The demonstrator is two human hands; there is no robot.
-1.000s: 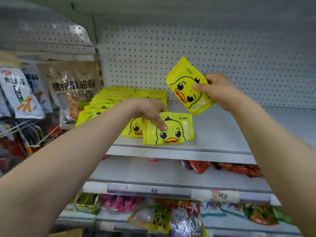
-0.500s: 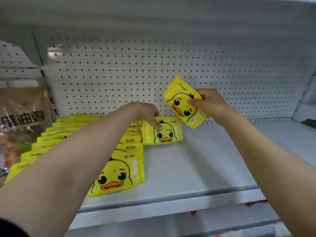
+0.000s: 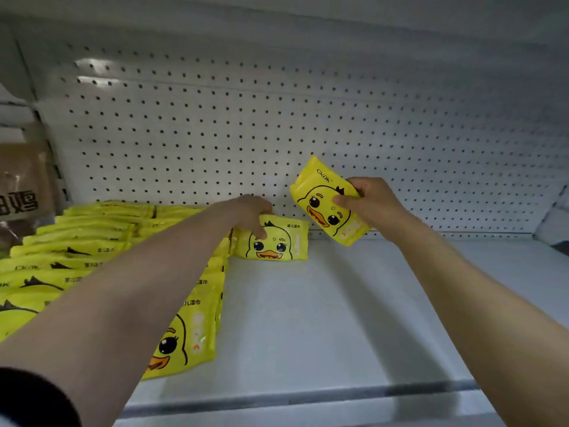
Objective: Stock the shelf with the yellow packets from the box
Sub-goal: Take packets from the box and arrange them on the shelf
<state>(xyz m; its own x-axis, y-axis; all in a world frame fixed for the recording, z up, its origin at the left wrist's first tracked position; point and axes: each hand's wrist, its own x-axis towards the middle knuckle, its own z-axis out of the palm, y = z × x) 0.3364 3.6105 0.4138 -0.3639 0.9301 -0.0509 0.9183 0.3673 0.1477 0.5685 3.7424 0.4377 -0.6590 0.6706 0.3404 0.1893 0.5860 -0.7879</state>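
My left hand (image 3: 249, 215) grips the top left edge of a yellow duck packet (image 3: 277, 241) that lies flat at the back of the white shelf (image 3: 338, 318), close to the pegboard wall. My right hand (image 3: 366, 200) holds a second yellow duck packet (image 3: 323, 201) tilted in the air, just right of and above the first. Rows of several more yellow packets (image 3: 80, 251) fill the shelf's left side, overlapping from back to front, partly hidden by my left forearm. The box is out of view.
A perforated white back panel (image 3: 277, 134) closes the rear of the shelf, and an upper shelf (image 3: 277, 13) sits overhead. A brown snack bag (image 3: 21, 186) hangs at the far left. Bare shelf surface spreads to the right of the packets, up to the front lip (image 3: 308, 396).
The view has moved closer in and upward, so the lower shelves have dropped out of sight. My left hand slid its packet from the front edge to the back of the shelf; my right hand followed with its packet.
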